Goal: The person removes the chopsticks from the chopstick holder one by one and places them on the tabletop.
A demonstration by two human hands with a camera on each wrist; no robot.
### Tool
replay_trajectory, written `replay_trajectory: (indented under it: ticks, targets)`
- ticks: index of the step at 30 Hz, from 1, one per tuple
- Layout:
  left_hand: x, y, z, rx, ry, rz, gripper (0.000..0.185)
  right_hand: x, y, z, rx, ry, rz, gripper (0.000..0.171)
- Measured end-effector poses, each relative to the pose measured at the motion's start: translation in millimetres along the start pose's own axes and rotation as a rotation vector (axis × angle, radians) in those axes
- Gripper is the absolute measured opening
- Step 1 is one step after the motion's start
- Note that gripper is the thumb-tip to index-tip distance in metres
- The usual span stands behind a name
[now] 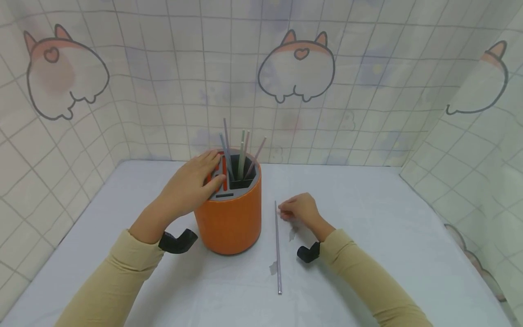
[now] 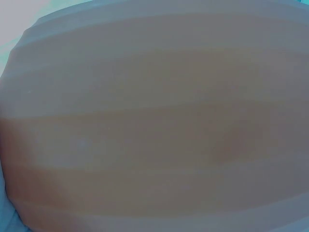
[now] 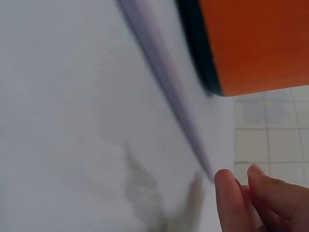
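An orange cylindrical holder (image 1: 230, 222) with a grey slotted top stands on the white table. Several thin straws (image 1: 242, 152) stick up from its slots. My left hand (image 1: 192, 184) lies flat on the holder's top, fingers fairly straight over the near-left slots. The left wrist view is filled by the holder's blurred orange wall (image 2: 154, 125). A long grey straw (image 1: 278, 250) lies flat on the table, right of the holder. My right hand (image 1: 298, 210) is at the straw's far end with its fingers curled. In the right wrist view thumb and forefinger (image 3: 227, 193) meet at the end of the straw (image 3: 164, 82), beside the holder's base (image 3: 260, 43).
A white table (image 1: 388, 218) is enclosed by curtain walls (image 1: 171, 91) printed with tiles and cartoon animals, at the back and on both sides. Black camera mounts sit on the left wrist (image 1: 177, 240) and the right wrist (image 1: 308, 253).
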State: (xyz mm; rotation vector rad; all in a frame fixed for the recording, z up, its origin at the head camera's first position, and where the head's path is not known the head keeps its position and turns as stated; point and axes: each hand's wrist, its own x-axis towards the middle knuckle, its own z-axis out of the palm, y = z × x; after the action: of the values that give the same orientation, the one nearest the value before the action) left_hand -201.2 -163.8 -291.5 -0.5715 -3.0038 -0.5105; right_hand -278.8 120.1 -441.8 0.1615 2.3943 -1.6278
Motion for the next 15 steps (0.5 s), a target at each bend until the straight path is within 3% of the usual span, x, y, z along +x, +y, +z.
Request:
replay_trajectory:
  ticks: [5, 15]
  targets:
    - [-0.7, -1.5, 0.0, 0.002, 0.006, 0.008, 0.064, -13, -34, -12, 0.140, -0.024, -0.129, 0.033]
    - [-0.3, 1.0, -1.2, -0.007, 0.006, 0.016, 0.063, -44, -107, -31, 0.219, -0.113, -0.424, 0.035]
